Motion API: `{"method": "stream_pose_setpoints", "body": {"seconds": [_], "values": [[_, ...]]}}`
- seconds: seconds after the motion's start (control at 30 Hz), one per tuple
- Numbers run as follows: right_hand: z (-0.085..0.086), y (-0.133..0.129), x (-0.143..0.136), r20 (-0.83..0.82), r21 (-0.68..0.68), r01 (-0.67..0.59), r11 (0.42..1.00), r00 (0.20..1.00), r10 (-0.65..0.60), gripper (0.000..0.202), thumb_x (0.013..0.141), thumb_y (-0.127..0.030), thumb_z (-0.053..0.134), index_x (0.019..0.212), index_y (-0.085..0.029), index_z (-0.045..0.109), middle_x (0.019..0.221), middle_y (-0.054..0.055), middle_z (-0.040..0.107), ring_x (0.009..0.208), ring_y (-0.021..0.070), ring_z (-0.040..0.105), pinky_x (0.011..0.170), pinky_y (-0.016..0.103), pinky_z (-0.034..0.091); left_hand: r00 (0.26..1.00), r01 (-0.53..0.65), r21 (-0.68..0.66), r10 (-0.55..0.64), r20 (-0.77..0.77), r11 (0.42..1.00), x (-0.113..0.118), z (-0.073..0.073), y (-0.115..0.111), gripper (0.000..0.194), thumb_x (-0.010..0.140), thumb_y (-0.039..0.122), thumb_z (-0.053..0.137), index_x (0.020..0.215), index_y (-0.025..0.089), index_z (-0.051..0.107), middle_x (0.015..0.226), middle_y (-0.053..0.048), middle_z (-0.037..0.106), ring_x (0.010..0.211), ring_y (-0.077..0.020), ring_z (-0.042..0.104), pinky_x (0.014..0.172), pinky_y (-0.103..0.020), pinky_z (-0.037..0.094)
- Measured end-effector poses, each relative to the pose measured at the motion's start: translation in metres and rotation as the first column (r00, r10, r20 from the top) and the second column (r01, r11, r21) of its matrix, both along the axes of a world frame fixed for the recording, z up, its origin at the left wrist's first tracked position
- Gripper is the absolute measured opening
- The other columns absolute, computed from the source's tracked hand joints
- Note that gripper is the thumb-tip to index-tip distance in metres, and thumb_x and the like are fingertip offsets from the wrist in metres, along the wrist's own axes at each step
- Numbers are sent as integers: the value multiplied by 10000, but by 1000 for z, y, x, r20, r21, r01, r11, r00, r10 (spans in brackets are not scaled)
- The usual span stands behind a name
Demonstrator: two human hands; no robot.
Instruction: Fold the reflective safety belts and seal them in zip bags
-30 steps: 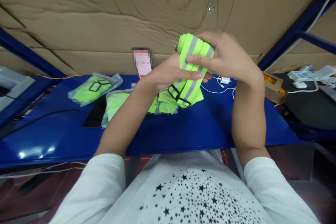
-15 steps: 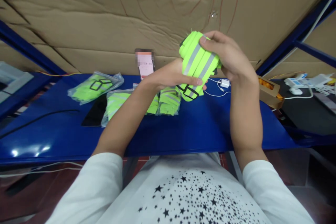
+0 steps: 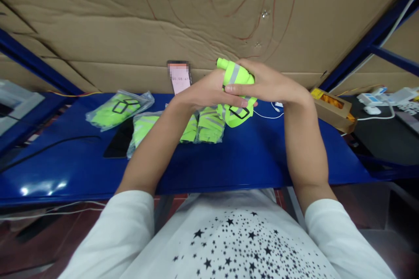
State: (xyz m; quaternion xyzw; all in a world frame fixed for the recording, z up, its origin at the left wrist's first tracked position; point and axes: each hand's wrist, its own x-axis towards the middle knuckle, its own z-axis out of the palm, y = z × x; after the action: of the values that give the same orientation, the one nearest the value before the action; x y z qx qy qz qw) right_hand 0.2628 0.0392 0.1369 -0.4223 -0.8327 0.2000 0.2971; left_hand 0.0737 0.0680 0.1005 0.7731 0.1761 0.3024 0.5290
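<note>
Both hands hold a bunched neon-yellow reflective strap [image 3: 233, 72] with grey stripes, above the blue table. My left hand [image 3: 214, 89] grips it from the left, thumb across its lower part. My right hand [image 3: 257, 80] wraps over the upper right side, its fingers partly hidden behind the strap. A black buckle [image 3: 240, 112] hangs at the lower end. Below and to the left lie clear bags with similar neon-yellow material, one bag [image 3: 211, 125] just under the hands and another bag [image 3: 147, 124] partly behind my left forearm.
Another bagged yellow bundle [image 3: 119, 110] lies at the left, beside a dark flat object [image 3: 118, 141]. A phone [image 3: 180, 79] leans on the cardboard wall [image 3: 108, 22]. At the right are a white cable [image 3: 268, 117] and a cardboard box [image 3: 337, 111] with orange contents. The blue table [image 3: 255, 161] spans the front.
My right hand has come down and left, folding the upper part of the strap over into a tighter bundle. My left hand keeps its hold. The view has shifted slightly.
</note>
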Motion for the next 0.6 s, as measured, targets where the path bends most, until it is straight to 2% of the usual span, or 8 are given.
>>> {"method": "stream_pose_setpoints", "body": {"seconds": [0.07, 0.13, 0.27, 0.37, 0.47, 0.53, 0.6], "values": [[-4, 3, -4, -36, -19, 27, 999, 999, -28, 440, 754, -569, 796, 1017, -243, 661, 958, 0, 711, 826, 178, 605, 668, 266, 481, 1000, 14, -38, -14, 12, 999, -2, -1, 2, 371, 689, 302, 899, 984, 161, 722, 896, -51, 772, 970, -276, 752, 873, -389, 613], [-8, 4, -9, -76, -50, 38, 998, 996, -41, 375, 798, -517, 762, 1030, -241, 657, 938, -4, 697, 739, 155, 598, 593, 254, 466, 999, 48, -129, -46, 17, 990, -5, 0, 5, 354, 708, 322, 884, 984, 160, 733, 912, -59, 781, 955, -267, 759, 862, -374, 622], [-11, 4, -11, -114, -93, 69, 993, 990, -80, 267, 870, -444, 692, 1030, -231, 675, 862, -24, 677, 608, 114, 546, 528, 243, 432, 994, 104, -321, -88, 64, 941, -6, 1, 11, 297, 785, 367, 815, 951, 138, 724, 901, -78, 778, 991, -299, 768, 886, -405, 625], [-10, 8, -6, -127, 15, 98, 995, 987, -95, 319, 854, -444, 735, 1063, -205, 707, 920, 2, 712, 706, 137, 586, 642, 274, 481, 980, 153, -363, -95, 172, 919, -1, -3, 16, 323, 813, 433, 780, 905, 134, 699, 882, -73, 770, 1058, -325, 755, 937, -448, 612], [-7, 12, 1, -119, 155, 91, 984, 990, -73, 348, 819, -413, 785, 1079, -188, 728, 1033, 33, 742, 902, 191, 637, 820, 320, 504, 959, 222, -381, -129, 253, 898, 4, -11, 19, 483, 667, 527, 889, 886, 140, 702, 940, -85, 780, 1065, -336, 748, 954, -438, 609], [-3, 11, 5, -134, 177, 118, 977, 986, -95, 347, 832, -451, 777, 1069, -202, 732, 1031, 29, 746, 928, 205, 642, 853, 338, 506, 956, 235, -392, -138, 259, 890, 6, -16, 19, 551, 580, 531, 942, 900, 148, 710, 968, -89, 781, 1056, -345, 748, 932, -430, 615], [3, 5, 8, -181, 173, 185, 967, 971, -153, 314, 856, -501, 748, 997, -221, 731, 958, 20, 738, 866, 200, 636, 813, 336, 512, 964, 222, -404, -136, 230, 887, 8, -21, 18, 561, 574, 499, 955, 941, 148, 718, 975, -91, 778, 1030, -350, 753, 902, -440, 621]]}}
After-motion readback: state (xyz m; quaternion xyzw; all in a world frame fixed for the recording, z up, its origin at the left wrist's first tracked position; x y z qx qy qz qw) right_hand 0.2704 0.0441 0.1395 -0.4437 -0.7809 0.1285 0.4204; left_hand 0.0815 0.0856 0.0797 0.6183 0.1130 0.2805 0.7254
